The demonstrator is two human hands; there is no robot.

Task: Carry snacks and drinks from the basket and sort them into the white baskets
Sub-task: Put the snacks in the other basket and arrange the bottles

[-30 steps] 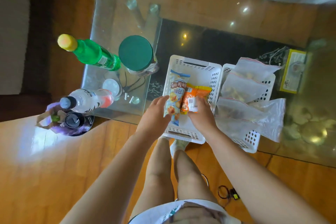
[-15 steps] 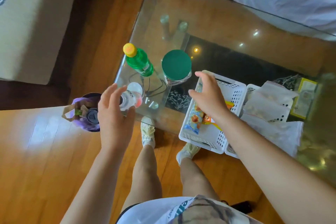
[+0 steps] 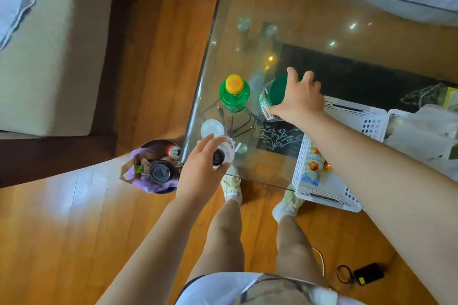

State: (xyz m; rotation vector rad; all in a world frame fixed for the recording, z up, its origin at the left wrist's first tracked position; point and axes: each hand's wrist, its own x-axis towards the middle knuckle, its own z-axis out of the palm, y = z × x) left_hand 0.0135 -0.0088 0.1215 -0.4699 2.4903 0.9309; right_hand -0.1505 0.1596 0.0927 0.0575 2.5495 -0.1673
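A clear drink bottle (image 3: pixel 226 153) with a dark cap stands at the glass table's near left corner. My left hand (image 3: pixel 200 168) curls its thumb and fingers round the bottle's top. My right hand (image 3: pixel 300 99) spreads over the green lid of a clear jar (image 3: pixel 276 93), thumb on its near side, gripping it. Beside the jar stands a green bottle (image 3: pixel 234 95) with a yellow cap. Snack packets (image 3: pixel 313 167) lie in the nearer white basket (image 3: pixel 303 153). The round floor basket (image 3: pixel 158 168) holds a purple bag, a can and a dark-capped bottle.
A second white basket (image 3: pixel 396 116) on the right carries clear plastic bags (image 3: pixel 421 131). A white disc (image 3: pixel 213 128) and cables lie on the glass table (image 3: pixel 272 7). A beige sofa (image 3: pixel 49 44) stands to the left. A black charger (image 3: pixel 368 273) lies on the wooden floor.
Both hands left the snack packets in the white basket and moved left. The left hand closed on the clear bottle; the right hand reached onto the green-lidded jar.
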